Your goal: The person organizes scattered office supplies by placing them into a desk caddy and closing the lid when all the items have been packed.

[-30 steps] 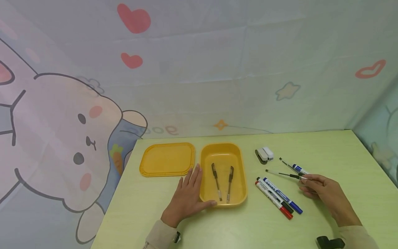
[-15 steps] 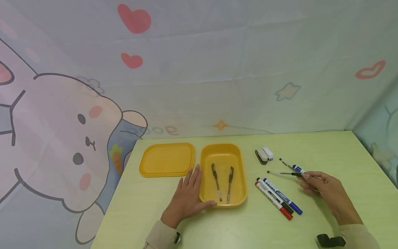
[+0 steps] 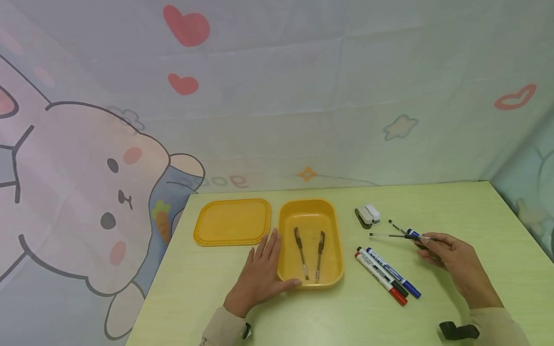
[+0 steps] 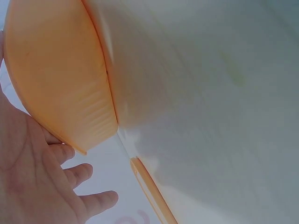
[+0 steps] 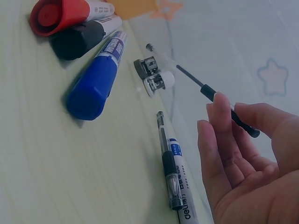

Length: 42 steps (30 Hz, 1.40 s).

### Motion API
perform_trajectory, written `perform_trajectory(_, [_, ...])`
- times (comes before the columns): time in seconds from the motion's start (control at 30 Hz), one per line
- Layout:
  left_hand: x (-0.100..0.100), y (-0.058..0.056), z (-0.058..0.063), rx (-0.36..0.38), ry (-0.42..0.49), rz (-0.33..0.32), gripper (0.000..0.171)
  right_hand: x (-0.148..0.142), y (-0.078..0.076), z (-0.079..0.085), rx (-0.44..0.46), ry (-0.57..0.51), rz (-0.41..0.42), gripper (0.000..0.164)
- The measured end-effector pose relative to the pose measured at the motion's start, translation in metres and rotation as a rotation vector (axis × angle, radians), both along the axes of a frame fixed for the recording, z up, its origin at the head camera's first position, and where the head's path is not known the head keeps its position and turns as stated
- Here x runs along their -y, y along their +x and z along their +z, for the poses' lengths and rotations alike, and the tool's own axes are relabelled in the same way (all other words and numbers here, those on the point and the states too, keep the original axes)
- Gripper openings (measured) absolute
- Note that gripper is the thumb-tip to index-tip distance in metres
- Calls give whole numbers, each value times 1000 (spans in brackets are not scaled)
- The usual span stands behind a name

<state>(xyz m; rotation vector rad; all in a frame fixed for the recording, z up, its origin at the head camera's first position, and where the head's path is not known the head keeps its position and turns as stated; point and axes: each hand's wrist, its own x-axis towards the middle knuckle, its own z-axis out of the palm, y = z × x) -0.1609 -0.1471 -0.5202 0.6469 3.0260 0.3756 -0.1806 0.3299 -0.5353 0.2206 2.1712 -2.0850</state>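
- Nearest, the left hand [image 3: 258,278] is resting against the yellow tray [image 3: 307,206]. Its fingers are lying straight and a little apart along the left wall, while its thumb is reaching over the near rim.
- To the right, the right hand [image 3: 454,266] is pinching the held pen [image 5: 208,92] between thumb and fingers, on the cap portion just beside the dark grip section. The gap is narrow, only the pen's thickness.
- Between tray and right hand, a red-capped marker [image 5: 51,16], a black-capped marker [image 5: 77,41] and a blue-capped marker [image 5: 98,77] are lying side by side.
- Inside the tray, the left pen [image 3: 299,242] and the right pen [image 3: 321,248] are lying apart.
- The held pen is pointing leftward, seemingly raised above the table. I am judging it light and stiff, with smooth plastic that may be slipping easily; the dark grip section, near the middle, should be giving the surest hold.
- Just beyond, a loose pen [image 5: 167,158] is lying close along a white-and-blue marker [image 5: 188,196]; whether they are touching, I cannot tell.
- Farther, a yellow lid [image 3: 232,222] is lying flat left of the tray, and what look like small staplers [image 3: 364,217] are sitting to its right.
- Farthest, a printed backdrop [image 3: 277,120] is hanging behind.
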Motion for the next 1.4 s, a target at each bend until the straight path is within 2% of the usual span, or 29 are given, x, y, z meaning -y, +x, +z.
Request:
perform_trajectory(0.27, [1,0,-1,-19,-4,-10,117,8,-4,5,16,23,-5,57])
perform_trajectory(0.47, [1,-1,-1,-24,0,-14,117,14,-7,9,-5,35,5,57])
perform_trajectory(0.67, [1,-1,-1,-14,0,-11,118,19,-10,12,-42,27,43,52])
perform_trajectory(0.83, [0,0,-1,-8,6,-7,118,24,-15,18,-55,80,73,48])
perform_trajectory(1.03, [0,0,1,-13,6,-12,117,31,-19,25,-95,49,124,40])
perform_trajectory(1.4, [0,-1,-1,-10,7,-10,117,49,-26,37,-141,134,200,54])
